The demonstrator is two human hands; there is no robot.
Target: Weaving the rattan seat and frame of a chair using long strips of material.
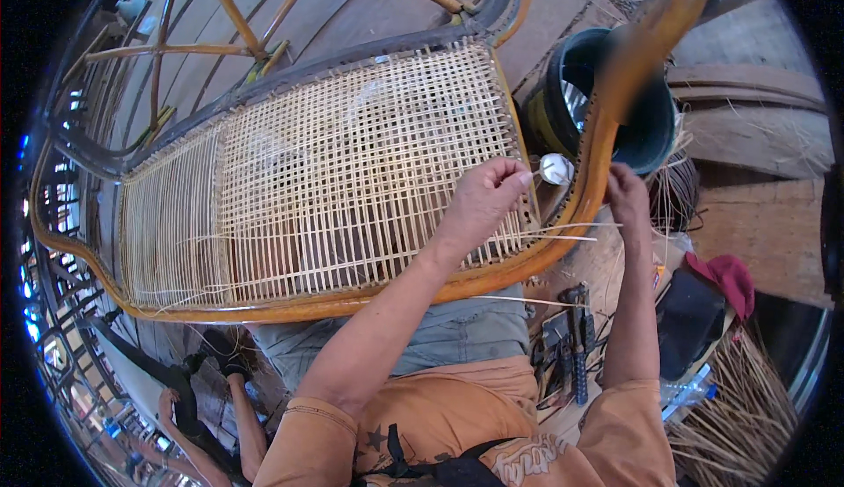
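Observation:
A wooden chair frame lies across my lap with a half-woven cane seat panel. My left hand rests on the weave near its right edge, fingers pinched on a thin cane strand next to a small white-headed tool. My right hand grips the curved orange frame rail on the outer side, beside the loose strand ends.
A dark bucket stands behind the rail at upper right. Hand tools lie by my right knee, with a red cloth and a black bag. Loose cane bundles lie at lower right. A plank floor is beneath.

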